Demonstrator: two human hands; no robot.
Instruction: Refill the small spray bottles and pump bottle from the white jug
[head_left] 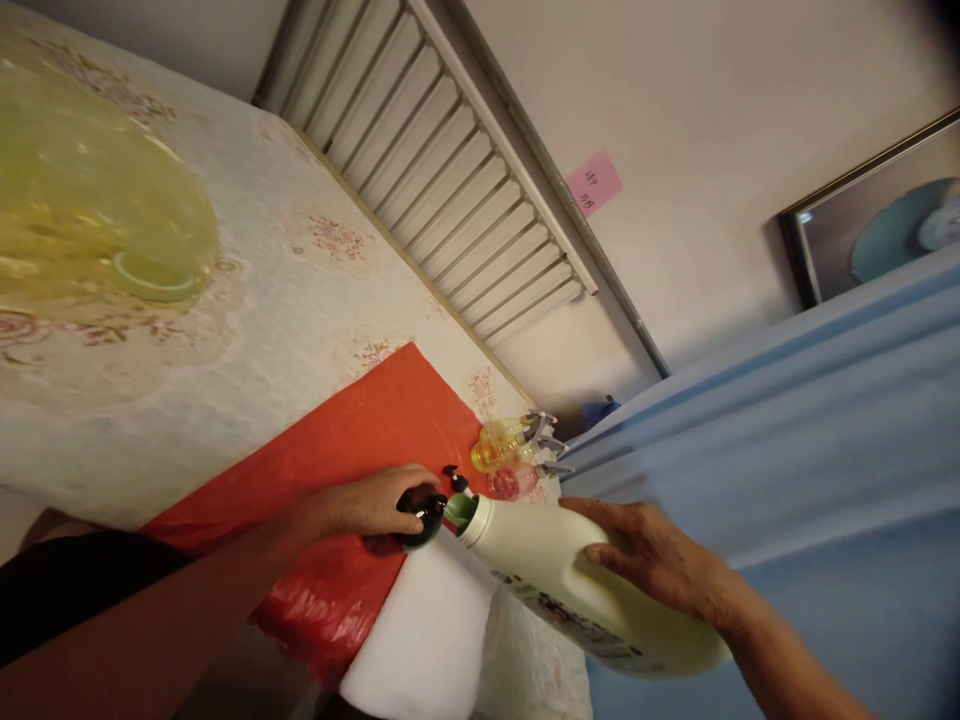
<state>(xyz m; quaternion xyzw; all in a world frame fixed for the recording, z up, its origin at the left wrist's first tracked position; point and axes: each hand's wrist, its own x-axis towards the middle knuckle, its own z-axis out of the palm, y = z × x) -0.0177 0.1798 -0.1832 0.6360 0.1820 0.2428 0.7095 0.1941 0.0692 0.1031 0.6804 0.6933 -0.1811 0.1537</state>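
My left hand (390, 503) is wrapped round a small dark bottle (424, 518) above a red plastic sheet (375, 425). With my right hand (637, 550) I grip a large pale jug (555, 570), tilted so that its mouth points at the dark bottle. Green liquid (460, 512) shows in the jug's mouth, which meets the neck of the dark bottle. A black pump top (455, 479) is just beyond the two mouths. The lower side of the jug carries a printed label.
Yellow and pink spray bottles (499, 445) stand at the table's far corner. A white folded cloth or pad (424, 630) lies on the near side. A yellow plastic bag (97, 190) rests on the floral tablecloth (285, 290). A metal rack (450, 170) and a blue curtain (787, 420) border the table.
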